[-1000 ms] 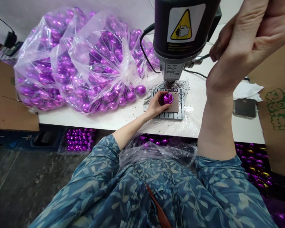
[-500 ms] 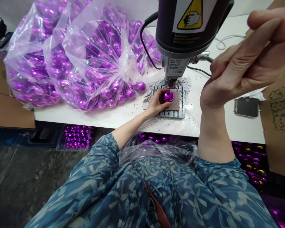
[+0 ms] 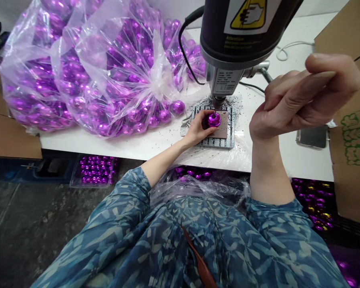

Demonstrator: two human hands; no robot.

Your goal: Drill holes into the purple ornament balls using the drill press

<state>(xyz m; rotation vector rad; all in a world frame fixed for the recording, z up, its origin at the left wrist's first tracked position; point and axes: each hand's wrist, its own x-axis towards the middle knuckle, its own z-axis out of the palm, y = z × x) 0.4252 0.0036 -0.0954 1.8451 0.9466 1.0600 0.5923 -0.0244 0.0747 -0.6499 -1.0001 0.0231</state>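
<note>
The left hand [image 3: 198, 130] should keep pinching the shiny purple plastic ball [image 3: 213, 120] centred on the ribbed grey drill-press plate [image 3: 225, 142] on the desk while the right hand [image 3: 291, 104], closed round the metal feed lever [image 3: 265, 74], lowers gently.

left hand [image 3: 198, 129]: grip closed, forearm outstretched | right hand [image 3: 291, 100]: raised, fingers curled

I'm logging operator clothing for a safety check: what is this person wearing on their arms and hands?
Both hands are bare: no gloves, rings or watch show on the left hand or right hand. The forearms are uncovered. Blue sleeves with a pale leaf print end near the elbows.
</note>
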